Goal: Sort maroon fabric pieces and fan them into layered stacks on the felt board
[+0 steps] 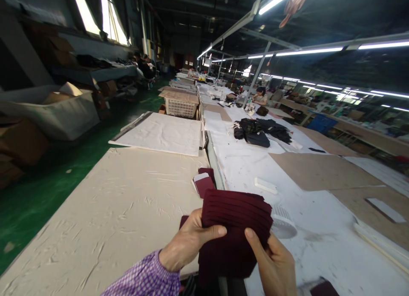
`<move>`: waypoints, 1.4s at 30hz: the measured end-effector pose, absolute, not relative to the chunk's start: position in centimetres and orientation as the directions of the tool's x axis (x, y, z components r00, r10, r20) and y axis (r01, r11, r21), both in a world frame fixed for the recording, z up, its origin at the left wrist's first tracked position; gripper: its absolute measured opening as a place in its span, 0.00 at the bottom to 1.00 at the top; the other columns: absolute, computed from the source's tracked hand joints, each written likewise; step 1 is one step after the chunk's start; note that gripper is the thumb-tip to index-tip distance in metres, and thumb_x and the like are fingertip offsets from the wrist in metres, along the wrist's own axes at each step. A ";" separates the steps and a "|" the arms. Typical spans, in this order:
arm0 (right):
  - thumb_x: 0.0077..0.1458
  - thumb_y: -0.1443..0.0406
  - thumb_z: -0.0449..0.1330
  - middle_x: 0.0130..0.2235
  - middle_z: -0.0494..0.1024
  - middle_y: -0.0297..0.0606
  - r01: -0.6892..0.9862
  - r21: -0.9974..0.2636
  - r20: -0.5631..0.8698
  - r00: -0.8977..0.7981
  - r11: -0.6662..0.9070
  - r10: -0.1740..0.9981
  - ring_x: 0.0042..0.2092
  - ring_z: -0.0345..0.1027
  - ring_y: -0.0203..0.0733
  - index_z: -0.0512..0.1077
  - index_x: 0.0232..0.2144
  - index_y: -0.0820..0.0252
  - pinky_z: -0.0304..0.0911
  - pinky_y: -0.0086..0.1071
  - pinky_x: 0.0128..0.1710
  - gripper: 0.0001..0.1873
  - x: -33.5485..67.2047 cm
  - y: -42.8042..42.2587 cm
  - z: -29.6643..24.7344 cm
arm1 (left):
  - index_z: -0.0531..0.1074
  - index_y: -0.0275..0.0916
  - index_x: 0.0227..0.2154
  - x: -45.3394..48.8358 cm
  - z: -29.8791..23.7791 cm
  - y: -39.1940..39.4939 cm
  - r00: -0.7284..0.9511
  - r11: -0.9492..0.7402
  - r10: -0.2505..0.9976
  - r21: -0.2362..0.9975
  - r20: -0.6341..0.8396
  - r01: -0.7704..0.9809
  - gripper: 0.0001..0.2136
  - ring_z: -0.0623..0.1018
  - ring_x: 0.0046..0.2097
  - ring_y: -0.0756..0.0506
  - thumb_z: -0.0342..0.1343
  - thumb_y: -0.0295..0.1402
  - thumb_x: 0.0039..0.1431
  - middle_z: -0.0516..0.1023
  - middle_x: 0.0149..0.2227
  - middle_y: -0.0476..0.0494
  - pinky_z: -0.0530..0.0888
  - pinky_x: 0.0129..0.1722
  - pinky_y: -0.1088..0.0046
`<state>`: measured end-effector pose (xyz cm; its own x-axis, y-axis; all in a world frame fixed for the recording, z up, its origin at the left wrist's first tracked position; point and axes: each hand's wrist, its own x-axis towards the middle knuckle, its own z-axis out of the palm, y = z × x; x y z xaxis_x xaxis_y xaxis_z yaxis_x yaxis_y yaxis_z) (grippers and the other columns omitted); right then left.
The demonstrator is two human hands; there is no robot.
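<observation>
A stack of maroon fabric pieces (234, 228) is held up in front of me, its upper edges fanned into steps. My left hand (194, 236) grips its left side, thumb on the front face. On the right side my right hand (271, 255) pinches the same stack, thumb in front and fingers behind. Just beyond it, a small maroon-and-white stack (203, 184) lies at the edge of the cream-covered table (121, 215). Another dark maroon piece (324, 288) shows at the bottom edge, partly out of frame.
On the white table (236, 168) are a white bar (266, 185), a white slotted object (283, 221) and dark garments (263, 130). A plastic crate (180, 107) stands beyond the covered table. A large pale bin (73, 117) is at left. Several people work farther back.
</observation>
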<state>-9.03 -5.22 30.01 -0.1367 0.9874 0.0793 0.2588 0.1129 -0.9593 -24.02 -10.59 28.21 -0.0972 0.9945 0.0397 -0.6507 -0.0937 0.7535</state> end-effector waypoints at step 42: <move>0.48 0.54 0.62 0.39 0.79 0.42 0.231 -0.964 0.059 -0.284 0.128 0.957 0.43 0.71 0.50 0.75 0.42 0.63 0.68 0.36 0.44 0.23 -8.7 -4.9 30.5 | 0.73 0.37 0.47 -24.7 27.4 -11.5 -0.040 -0.111 0.993 0.751 0.112 -0.650 0.21 0.72 0.52 0.37 0.64 0.35 0.48 0.76 0.47 0.38 0.67 0.53 0.62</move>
<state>-8.70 -4.94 30.51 -0.2837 0.9571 0.0593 0.2309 0.1283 -0.9645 -24.69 -11.49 27.37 -0.0402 0.9929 0.1123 -0.6503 -0.1113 0.7515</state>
